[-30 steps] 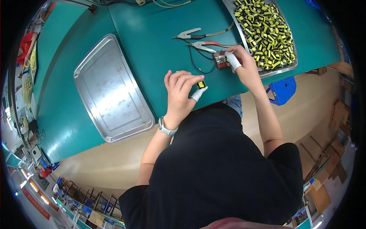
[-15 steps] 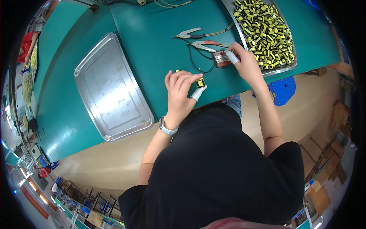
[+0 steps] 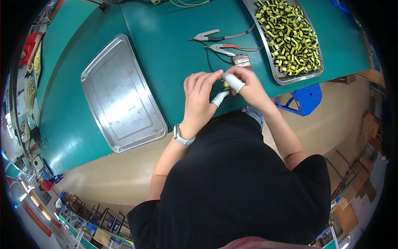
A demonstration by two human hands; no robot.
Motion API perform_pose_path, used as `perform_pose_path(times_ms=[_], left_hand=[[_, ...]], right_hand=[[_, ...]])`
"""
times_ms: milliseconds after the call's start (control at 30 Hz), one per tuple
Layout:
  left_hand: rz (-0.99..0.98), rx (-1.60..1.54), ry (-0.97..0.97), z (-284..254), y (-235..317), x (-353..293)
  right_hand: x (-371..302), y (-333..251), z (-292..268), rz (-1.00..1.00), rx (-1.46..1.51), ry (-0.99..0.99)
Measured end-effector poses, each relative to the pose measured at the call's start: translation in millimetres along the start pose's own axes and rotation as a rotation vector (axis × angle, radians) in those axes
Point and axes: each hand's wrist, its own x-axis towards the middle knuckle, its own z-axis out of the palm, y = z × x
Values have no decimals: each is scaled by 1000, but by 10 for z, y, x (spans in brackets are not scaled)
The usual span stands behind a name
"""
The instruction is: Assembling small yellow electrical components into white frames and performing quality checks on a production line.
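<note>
Hands had come together since the earlier frames. A second before, the right hand (image 3: 244,85) was out by the small brown block (image 3: 241,61) next to the parts tray (image 3: 277,70), and the left hand (image 3: 201,97) sat alone nearer the edge with the little yellow-and-black component (image 3: 226,85) in its fingers. At this moment the right hand had pulled back toward the body and met the left over the green tabletop (image 3: 166,54), and both were pinched on that same small part between them. Only a sliver of yellow showed, so it was hard to tell exactly which fingers did the gripping; the white-wrapped fingertips (image 3: 233,81) covered most of it. The left hand had shifted a bit to the right too.

Everything else stayed put: the two clip leads (image 3: 215,41) with their wires lay just beyond the hands, the brown block was uncovered, the tray full of yellow-and-black pieces sat far right, and the bare metal tray (image 3: 118,95) lay off to the left, well apart.
</note>
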Motion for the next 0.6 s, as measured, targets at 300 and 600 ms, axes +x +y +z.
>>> perform_pose_path(times_ms=[300,600], left_hand=[[-64,211,-118,-115,-190,-47],[-41,239,-108,-135,-209,-12]], right_hand=[[157,-62,-570,-174,-799,490],[181,-72,-580,-302,-807,445]])
